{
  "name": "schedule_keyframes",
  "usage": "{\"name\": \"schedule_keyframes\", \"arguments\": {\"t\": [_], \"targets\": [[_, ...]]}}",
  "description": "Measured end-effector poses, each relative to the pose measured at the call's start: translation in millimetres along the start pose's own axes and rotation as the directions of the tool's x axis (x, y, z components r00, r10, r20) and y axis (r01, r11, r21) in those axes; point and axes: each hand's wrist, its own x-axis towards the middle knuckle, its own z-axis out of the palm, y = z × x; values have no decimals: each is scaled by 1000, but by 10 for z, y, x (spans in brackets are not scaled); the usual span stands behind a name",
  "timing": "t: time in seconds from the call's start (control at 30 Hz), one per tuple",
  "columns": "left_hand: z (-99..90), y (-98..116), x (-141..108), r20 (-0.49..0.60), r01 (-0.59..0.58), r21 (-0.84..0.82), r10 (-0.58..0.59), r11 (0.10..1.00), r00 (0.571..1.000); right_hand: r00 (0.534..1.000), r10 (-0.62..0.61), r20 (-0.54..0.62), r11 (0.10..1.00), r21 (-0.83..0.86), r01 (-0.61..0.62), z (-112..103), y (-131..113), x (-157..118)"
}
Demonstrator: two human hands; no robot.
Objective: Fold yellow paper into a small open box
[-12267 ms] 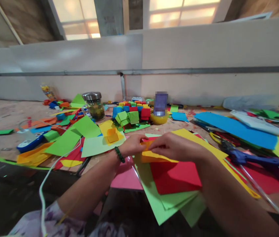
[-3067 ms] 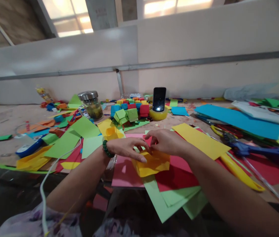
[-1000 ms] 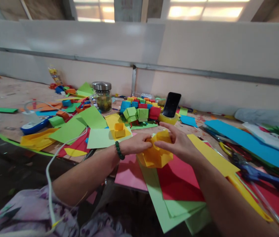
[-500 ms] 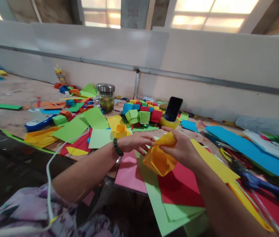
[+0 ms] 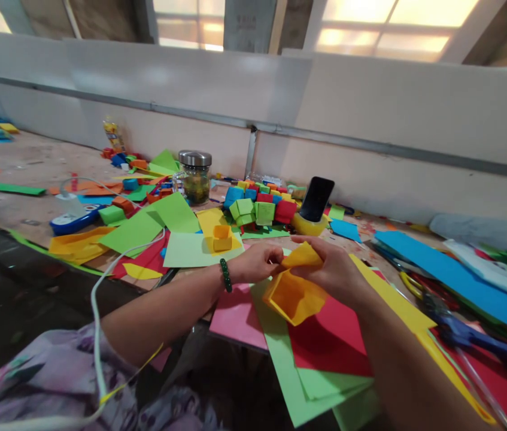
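Observation:
An open, box-like folded yellow paper (image 5: 298, 293) hangs between my hands above red paper (image 5: 329, 338) and light green sheets (image 5: 289, 383). My right hand (image 5: 331, 266) pinches its upper flap. At the left edge of that flap, my left hand (image 5: 257, 261) has its fingers closed on the paper. A green bead bracelet (image 5: 225, 275) circles my left wrist. Behind my left hand, a small yellow paper box (image 5: 222, 237) sits on yellow and pale green paper.
Colourful paper cubes (image 5: 264, 212) are piled ahead, between a lidded glass jar (image 5: 197, 179) and a phone (image 5: 316, 199) on a yellow tape roll. Blue-handled scissors (image 5: 482, 338) lie right. A white cable (image 5: 96, 323) hangs left.
My left hand has closed from loosely spread fingers onto the flap's edge. The folded yellow paper has tilted and dropped slightly. The view has shifted a little.

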Motion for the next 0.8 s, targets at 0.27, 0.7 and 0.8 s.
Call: {"name": "schedule_keyframes", "arguments": {"t": [0.27, 0.7, 0.8], "targets": [[5, -73, 39, -81, -66, 16, 67, 998, 994, 997, -64, -52, 998, -29, 63, 9, 147, 18], [-45, -113, 51, -79, -60, -88, 53, 994, 995, 997, -71, -26, 997, -18, 70, 21, 94, 17], [-41, -87, 43, -70, -57, -108, 49, 993, 996, 999, -29, -20, 1000, -9, 29, 44, 102, 19]]}}
